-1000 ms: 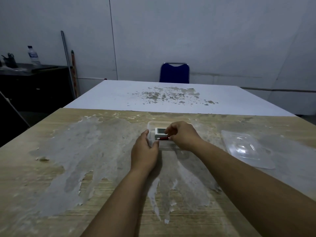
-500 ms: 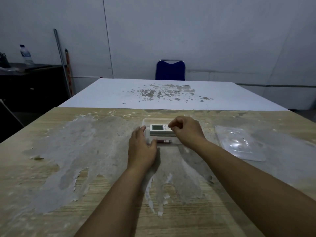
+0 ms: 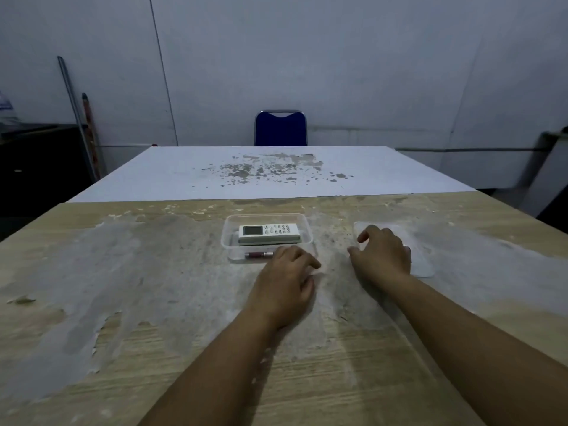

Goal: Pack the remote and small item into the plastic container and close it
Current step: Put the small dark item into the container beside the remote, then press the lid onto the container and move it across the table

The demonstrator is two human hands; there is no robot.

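Note:
A clear plastic container [image 3: 229, 235] stands open on the worn wooden table. Inside it lies a white remote [image 3: 268, 233] with its screen to the left, and in front of that a small dark red cylindrical item [image 3: 258, 255]. My left hand [image 3: 287, 282] rests at the container's near right corner, fingers loosely curled, holding nothing. My right hand [image 3: 382, 255] lies spread on the clear plastic lid [image 3: 422, 265], which sits flat on the table to the right of the container. Whether the fingers grip the lid's edge is hidden.
The wooden table [image 3: 123, 287] has peeling grey patches. A white table [image 3: 270, 173] adjoins it at the far side, with a blue chair [image 3: 280, 128] behind. A dark cabinet [image 3: 37, 158] and leaning poles [image 3: 76, 115] stand at the left wall.
My right hand left the container and moved right onto the lid. My left hand shifted from the container's left side to its near right corner. The remote and small item stay inside.

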